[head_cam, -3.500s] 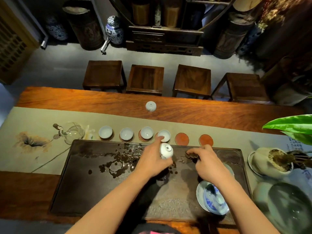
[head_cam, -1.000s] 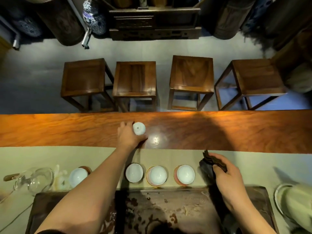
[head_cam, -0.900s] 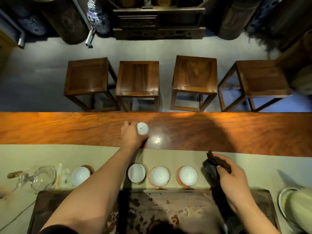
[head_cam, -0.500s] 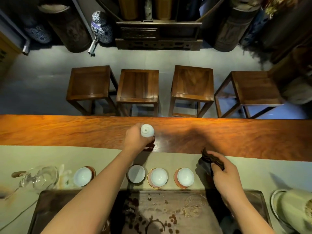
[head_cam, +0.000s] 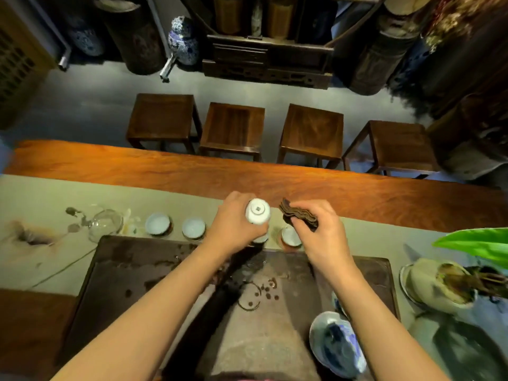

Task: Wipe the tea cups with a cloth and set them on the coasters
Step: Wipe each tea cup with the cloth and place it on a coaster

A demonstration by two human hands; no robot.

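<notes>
Head view: white tea cup (head_cam: 257,215), gripped upside down in left hand (head_cam: 236,221), brought back from far wooden table edge to above cup row. Folded dark cloth (head_cam: 298,217) pinched in right hand (head_cam: 321,237), held just beside cup, apparently not touching. Two cups (head_cam: 157,224) seen on runner left of hands, others partly hidden. Wet dark tea tray (head_cam: 137,270) lies below.

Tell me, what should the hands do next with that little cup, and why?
Probably bring the dark folded cloth in the right hand onto the white tea cup and wipe it. The left hand holds that cup bottom-up, with the cloth close beside it but apparently not touching.
</notes>
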